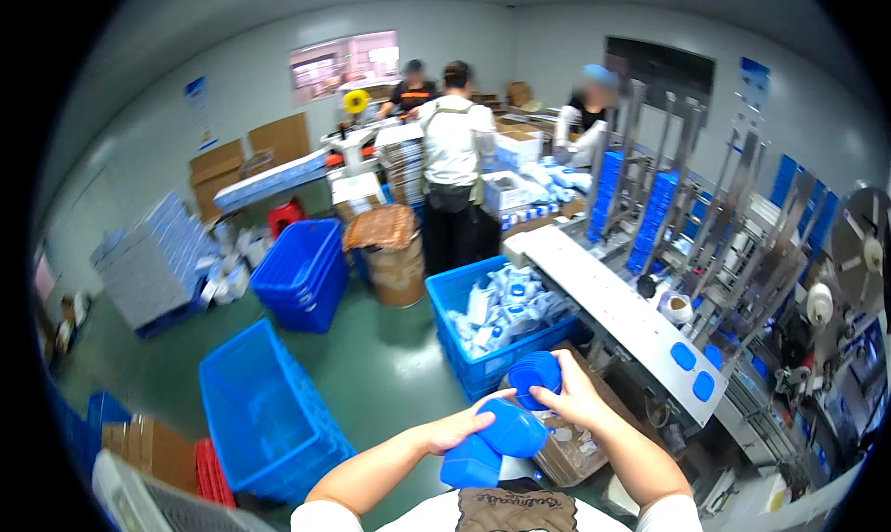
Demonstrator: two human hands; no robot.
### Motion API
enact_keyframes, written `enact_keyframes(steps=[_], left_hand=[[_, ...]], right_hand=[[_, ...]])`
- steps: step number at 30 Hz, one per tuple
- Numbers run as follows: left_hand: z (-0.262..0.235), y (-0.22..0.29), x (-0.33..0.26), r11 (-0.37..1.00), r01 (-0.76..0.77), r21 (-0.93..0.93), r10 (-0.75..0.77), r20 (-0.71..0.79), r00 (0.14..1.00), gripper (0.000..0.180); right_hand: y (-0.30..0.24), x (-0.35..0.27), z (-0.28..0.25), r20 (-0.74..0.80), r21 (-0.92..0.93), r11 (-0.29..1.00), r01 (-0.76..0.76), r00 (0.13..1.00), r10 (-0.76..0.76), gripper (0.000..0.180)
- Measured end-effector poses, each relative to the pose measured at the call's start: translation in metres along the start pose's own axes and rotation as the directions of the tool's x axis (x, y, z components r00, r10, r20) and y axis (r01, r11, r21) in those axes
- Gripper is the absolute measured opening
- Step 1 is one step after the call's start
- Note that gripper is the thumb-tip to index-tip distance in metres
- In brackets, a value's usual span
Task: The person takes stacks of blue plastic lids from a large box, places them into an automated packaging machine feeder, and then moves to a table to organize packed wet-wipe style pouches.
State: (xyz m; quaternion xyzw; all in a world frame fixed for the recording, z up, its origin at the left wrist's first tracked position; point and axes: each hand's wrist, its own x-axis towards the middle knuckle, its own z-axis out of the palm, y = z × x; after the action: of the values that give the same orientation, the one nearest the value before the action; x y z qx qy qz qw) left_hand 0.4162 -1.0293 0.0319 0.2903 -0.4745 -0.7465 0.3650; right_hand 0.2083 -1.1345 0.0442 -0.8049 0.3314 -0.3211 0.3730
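My left hand (453,431) is closed on a stack of blue plastic lids (515,428) with rounded corners, thumb on top. More blue lids (471,463) hang just below that hand; whether they belong to the same stack I cannot tell. Wrapped round a second stack of blue lids (535,374), my right hand (577,397) holds it a little farther out, its thumb across the near face. The two stacks are close together in front of my chest. An open carton (568,458) with small pale bits lies beneath my right hand.
At right, a machine table (617,309) carries flat blue lids (703,385) and upright rods holding tall blue stacks (653,221). A blue crate (445,323) of white-and-blue packs stands ahead. Another blue crate (269,421) sits left, with stacked blue bins (302,282) beyond. Several people work farther back.
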Motion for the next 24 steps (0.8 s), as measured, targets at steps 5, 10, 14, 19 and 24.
enact_keyframes(steps=[5, 10, 14, 19, 24], left_hand=[[-0.068, 0.011, 0.117, 0.909, -0.025, 0.416, -0.019, 0.101, 0.995, 0.072], [-0.102, 0.037, 0.210, 0.916, 0.150, 0.371, -0.151, -0.026, 0.988, 0.062], [-0.124, 0.036, 0.270, 0.974, 0.114, 0.194, -0.107, -0.047, 0.993, 0.056], [-0.160, 0.059, 0.275, 0.976, 0.109, -0.190, -0.157, -0.261, 0.952, 0.064], [-0.214, 0.083, 0.276, 0.835, -0.044, -0.549, -0.121, -0.261, 0.958, 0.068]], right_hand=[[0.048, 0.065, -0.030, -0.230, -0.350, 0.935, 0.057, 0.962, -0.144, 0.056], [0.120, 0.139, -0.064, -0.204, -0.094, 0.991, -0.099, 0.976, 0.078, 0.058], [0.177, 0.212, -0.103, 0.286, 0.860, 0.158, -0.485, 0.715, 0.639, 0.030], [0.125, 0.309, -0.213, -0.618, 0.426, 0.905, 0.013, 0.734, 0.281, 0.075], [0.030, 0.373, -0.425, -0.437, -0.885, 0.360, -0.294, 0.261, -0.861, 0.059]])
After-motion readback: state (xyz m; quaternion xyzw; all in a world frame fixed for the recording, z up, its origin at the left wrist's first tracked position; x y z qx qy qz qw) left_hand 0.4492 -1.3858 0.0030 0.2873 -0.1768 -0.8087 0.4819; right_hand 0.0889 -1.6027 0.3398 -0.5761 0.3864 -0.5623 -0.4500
